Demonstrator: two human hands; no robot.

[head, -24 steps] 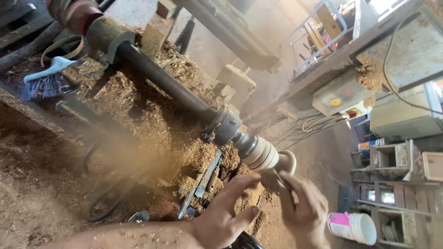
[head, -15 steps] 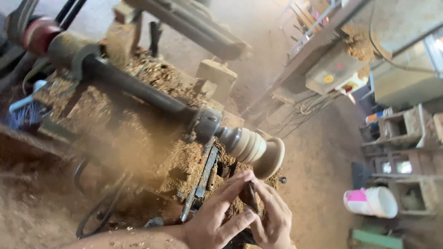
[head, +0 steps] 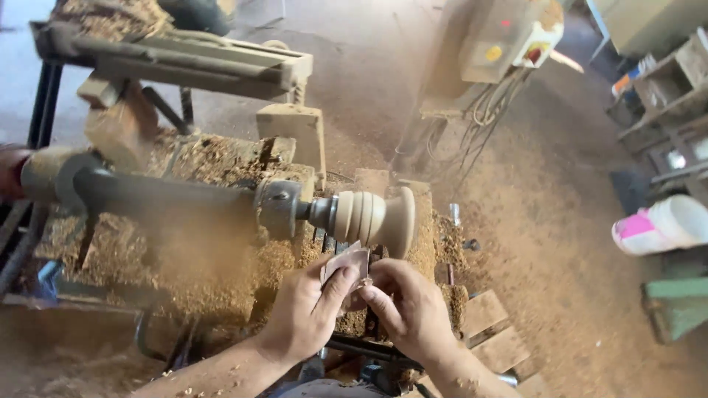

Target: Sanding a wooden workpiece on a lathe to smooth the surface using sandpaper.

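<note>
Open room lies right of the turned wooden piece; the lathe shaft and sawdust-heaped bed block the left.

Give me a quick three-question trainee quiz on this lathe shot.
1. True or false: the pale turned wooden piece is mounted on the lathe shaft.
2. What do the left hand and right hand hold between them? A) a brush B) a small flat sheet C) a hammer
3. Fill in: the pink and white bucket lies on its ____.

Key: 1 true; 2 B; 3 side.
</note>
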